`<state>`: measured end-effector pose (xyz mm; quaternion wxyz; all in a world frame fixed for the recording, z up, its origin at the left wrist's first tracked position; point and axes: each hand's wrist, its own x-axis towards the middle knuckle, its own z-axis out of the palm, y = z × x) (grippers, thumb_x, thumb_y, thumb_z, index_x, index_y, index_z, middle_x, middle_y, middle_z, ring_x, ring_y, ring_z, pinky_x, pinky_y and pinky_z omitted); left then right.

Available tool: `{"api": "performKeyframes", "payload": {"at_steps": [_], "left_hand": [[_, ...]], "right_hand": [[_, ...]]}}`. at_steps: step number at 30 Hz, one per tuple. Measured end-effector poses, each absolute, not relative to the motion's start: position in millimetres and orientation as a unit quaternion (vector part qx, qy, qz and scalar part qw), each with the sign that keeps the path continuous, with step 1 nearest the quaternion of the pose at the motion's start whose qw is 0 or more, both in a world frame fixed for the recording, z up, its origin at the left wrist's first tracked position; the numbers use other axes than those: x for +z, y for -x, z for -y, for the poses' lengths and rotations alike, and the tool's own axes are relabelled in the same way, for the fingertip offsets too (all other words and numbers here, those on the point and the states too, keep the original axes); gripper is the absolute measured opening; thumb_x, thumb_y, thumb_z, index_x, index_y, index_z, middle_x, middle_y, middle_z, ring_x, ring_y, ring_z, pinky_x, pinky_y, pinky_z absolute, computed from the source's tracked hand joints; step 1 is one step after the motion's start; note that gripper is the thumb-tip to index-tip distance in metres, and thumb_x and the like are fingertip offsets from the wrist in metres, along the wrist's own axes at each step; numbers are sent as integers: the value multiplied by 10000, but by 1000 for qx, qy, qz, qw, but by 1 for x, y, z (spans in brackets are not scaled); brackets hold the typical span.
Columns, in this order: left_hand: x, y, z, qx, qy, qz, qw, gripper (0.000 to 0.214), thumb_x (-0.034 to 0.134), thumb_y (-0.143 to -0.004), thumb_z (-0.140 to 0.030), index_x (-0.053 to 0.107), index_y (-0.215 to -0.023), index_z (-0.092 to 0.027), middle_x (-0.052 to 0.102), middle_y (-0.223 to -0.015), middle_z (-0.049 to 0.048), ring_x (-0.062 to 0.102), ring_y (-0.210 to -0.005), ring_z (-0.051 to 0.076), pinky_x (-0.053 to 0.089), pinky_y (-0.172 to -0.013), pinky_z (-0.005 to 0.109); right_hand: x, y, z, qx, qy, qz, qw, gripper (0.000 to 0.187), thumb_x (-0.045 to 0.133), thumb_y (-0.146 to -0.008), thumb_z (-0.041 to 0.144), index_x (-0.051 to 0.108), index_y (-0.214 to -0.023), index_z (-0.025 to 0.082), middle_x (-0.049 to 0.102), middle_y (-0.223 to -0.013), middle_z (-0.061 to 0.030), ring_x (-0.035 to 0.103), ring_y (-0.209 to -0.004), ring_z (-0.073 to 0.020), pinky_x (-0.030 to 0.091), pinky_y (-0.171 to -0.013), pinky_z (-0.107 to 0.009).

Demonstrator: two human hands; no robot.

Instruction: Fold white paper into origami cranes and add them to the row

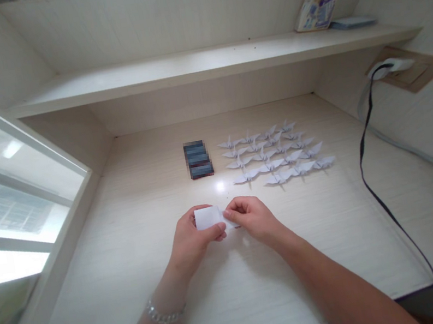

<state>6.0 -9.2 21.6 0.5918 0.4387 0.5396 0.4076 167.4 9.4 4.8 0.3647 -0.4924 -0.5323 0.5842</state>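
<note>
Open desktop [331, 253] surrounds left hand [194, 237], right hand [253, 219], paper [208, 218].

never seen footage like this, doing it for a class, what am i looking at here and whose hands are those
No machine here: these are a person's own bare hands. The one picture comes from a camera worn on that person's head, looking forward and down, so you see roughly what they see. Their left hand, with a metal bracelet on the wrist, and their right hand both hold a small piece of white paper. On the pale desk in front of them lie rows of folded paper cranes. Beside the cranes is a dark stack, blurred too much to identify. A black cable runs along the desk's right side.
</note>
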Motion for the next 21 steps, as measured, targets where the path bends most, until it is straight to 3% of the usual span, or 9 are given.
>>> {"api": "performKeyframes", "payload": {"at_steps": [21], "left_hand": [[22, -9, 12, 367, -467, -535, 600, 401, 719, -621, -173, 534, -974, -130, 663, -611, 21, 625, -551, 160, 519, -541, 269]], "right_hand": [[5, -167, -11, 626, 459, 509, 370, 145, 586, -749, 290, 587, -716, 150, 573, -664, 3, 496, -571, -102, 379, -535, -225]]}}
